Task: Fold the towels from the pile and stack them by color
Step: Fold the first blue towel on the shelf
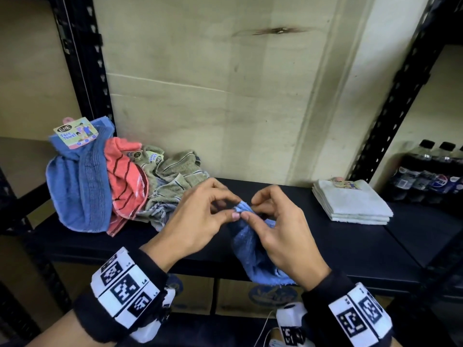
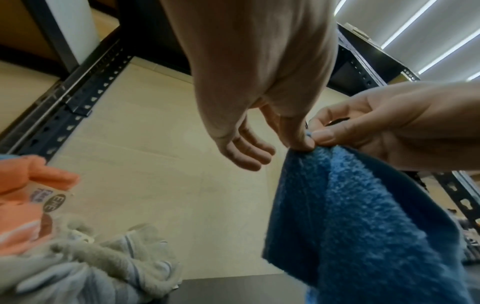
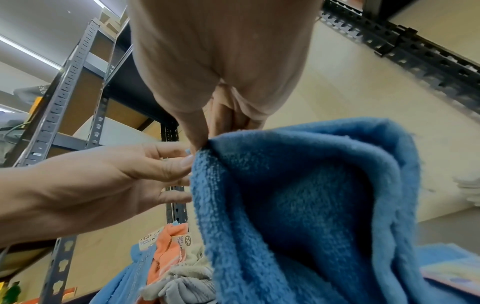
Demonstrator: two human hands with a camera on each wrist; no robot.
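A light blue terry towel [image 1: 251, 246] [image 2: 363, 216] [image 3: 298, 195] hangs bunched over the front edge of the black shelf [image 1: 350, 249]. Both hands pinch its top edge side by side, thumb against forefinger. My left hand [image 1: 234, 207] [image 2: 298, 142] [image 3: 187, 162] holds the edge on the left, its other fingers spread loosely. My right hand [image 1: 250, 209] [image 3: 202, 144] [image 2: 322, 137] holds it on the right. The unfolded pile lies at the shelf's left: a darker blue towel [image 1: 80, 181] with a paper label, a coral striped towel [image 1: 125, 181] and grey-green striped towels [image 1: 172, 176].
A stack of folded white towels [image 1: 350, 204] sits on the shelf at the right. Dark drink bottles [image 1: 431, 171] stand on the neighbouring shelf beyond it. Black perforated uprights [image 1: 85, 71] frame the bay, and a pale board closes its back. Cardboard boxes sit below.
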